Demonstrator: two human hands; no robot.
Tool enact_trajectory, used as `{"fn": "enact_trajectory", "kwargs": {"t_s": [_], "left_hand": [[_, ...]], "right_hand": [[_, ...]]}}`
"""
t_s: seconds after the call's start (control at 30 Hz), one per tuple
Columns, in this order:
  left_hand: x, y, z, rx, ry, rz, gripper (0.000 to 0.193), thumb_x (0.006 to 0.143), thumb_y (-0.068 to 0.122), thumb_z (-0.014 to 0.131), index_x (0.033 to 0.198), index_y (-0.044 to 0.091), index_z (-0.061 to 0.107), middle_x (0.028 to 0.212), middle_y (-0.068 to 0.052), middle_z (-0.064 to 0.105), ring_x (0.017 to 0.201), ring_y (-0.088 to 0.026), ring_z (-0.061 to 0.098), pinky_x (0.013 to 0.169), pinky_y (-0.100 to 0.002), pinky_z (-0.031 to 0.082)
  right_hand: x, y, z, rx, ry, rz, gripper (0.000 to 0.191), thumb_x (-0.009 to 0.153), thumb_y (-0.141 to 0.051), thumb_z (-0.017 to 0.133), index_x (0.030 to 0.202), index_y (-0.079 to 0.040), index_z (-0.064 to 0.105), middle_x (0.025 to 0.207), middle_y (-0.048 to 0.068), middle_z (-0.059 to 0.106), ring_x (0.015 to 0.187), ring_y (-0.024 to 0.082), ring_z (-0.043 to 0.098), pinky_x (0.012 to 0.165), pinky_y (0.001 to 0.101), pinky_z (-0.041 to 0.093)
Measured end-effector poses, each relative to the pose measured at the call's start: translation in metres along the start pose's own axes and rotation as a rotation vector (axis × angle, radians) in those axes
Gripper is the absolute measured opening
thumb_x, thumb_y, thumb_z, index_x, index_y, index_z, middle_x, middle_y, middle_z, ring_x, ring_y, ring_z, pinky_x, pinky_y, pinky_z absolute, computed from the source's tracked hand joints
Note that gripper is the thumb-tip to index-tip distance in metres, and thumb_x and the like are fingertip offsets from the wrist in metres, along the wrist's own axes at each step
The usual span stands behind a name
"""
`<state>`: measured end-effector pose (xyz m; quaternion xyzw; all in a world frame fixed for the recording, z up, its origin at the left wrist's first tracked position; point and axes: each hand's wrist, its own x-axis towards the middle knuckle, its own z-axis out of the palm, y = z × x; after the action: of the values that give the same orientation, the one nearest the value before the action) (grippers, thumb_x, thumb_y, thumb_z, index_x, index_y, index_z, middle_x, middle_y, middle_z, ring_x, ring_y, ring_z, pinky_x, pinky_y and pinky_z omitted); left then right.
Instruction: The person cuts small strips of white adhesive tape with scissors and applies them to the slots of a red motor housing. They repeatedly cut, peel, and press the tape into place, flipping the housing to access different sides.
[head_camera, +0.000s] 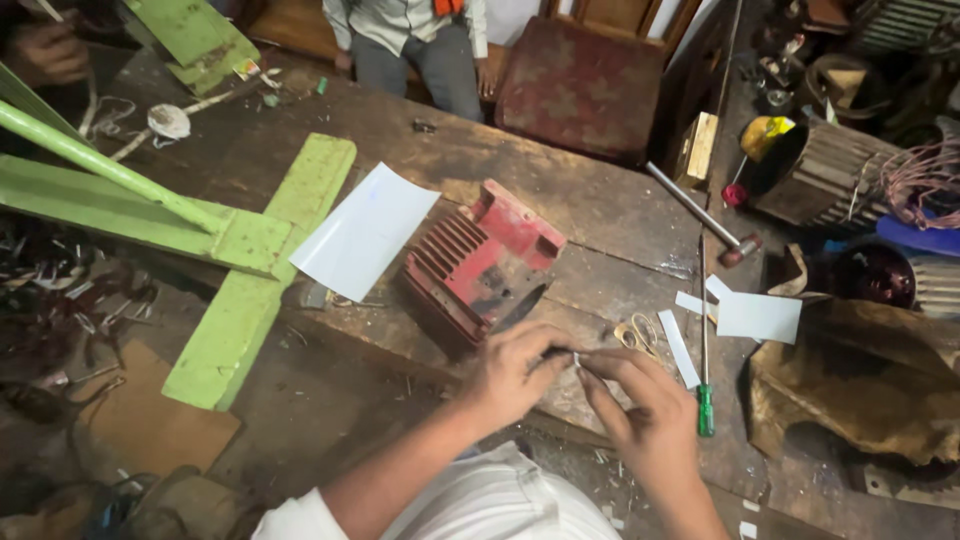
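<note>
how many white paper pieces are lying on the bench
4: a large sheet left of the red finned housing, a narrow strip by the scissors, and a smaller sheet with a small strip right of the screwdriver. Smaller scraps may be hidden.

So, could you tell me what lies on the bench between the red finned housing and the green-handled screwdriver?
In the head view, a pair of scissors and a white paper strip lie between the red finned housing and the green-handled screwdriver.

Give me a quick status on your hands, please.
Left hand and right hand pinch a small white strip between them. Scissors beside. Red finned casing just behind.
</note>
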<state>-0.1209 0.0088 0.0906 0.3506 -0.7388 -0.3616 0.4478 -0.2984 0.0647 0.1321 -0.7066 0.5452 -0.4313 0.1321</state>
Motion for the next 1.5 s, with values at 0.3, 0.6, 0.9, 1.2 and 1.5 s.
{"fn": "enact_trajectory", "kwargs": {"t_s": [0.3,0.6,0.9,1.2,1.5], "left_hand": [[-0.008,-0.011,-0.009,-0.161,0.008,0.047,0.015,0.087,0.000,0.070,0.101,0.004,0.075,0.098,-0.011,0.075,0.094,-0.026,0.075,0.081,-0.035,0.058],[-0.029,-0.016,-0.052,-0.320,0.144,-0.162,0.020,0.097,0.011,0.067,0.115,0.002,0.066,0.104,-0.008,0.070,0.095,-0.019,0.069,0.086,-0.031,0.055],[-0.048,-0.022,-0.095,-0.280,0.119,-0.079,0.023,0.096,0.025,0.075,0.104,0.003,0.073,0.100,-0.009,0.070,0.095,-0.019,0.071,0.084,-0.031,0.055],[-0.059,-0.030,-0.097,-0.294,-0.020,-0.015,0.018,0.099,0.021,0.072,0.103,0.003,0.072,0.103,-0.011,0.072,0.097,-0.024,0.073,0.084,-0.034,0.058],[-0.056,-0.043,-0.091,-0.138,-0.264,-0.098,0.046,0.090,0.011,0.072,0.132,0.009,0.053,0.116,-0.014,0.070,0.100,-0.031,0.073,0.085,-0.039,0.059]], "right_hand": [[-0.015,-0.013,0.018,-0.136,0.075,0.064,0.021,0.074,-0.001,0.081,0.093,-0.004,0.073,0.091,0.006,0.072,0.080,0.015,0.071,0.064,0.0259,0.055],[-0.009,-0.006,0.088,0.601,0.075,0.426,0.013,0.093,-0.004,0.070,0.104,0.001,0.067,0.092,0.001,0.071,0.083,0.008,0.066,0.077,0.0222,0.053],[-0.013,-0.040,0.102,0.001,0.099,0.050,0.015,0.089,-0.006,0.074,0.101,0.002,0.069,0.093,0.004,0.072,0.084,0.008,0.069,0.079,0.0228,0.056],[-0.047,0.002,0.104,0.533,-0.037,0.343,0.011,0.091,0.004,0.069,0.101,0.003,0.068,0.111,0.009,0.069,0.105,0.013,0.066,0.094,0.0273,0.053],[-0.058,0.016,0.100,0.300,-0.154,0.518,0.029,0.085,0.001,0.070,0.114,0.000,0.065,0.109,0.008,0.076,0.103,0.012,0.070,0.090,0.0261,0.054]]}}
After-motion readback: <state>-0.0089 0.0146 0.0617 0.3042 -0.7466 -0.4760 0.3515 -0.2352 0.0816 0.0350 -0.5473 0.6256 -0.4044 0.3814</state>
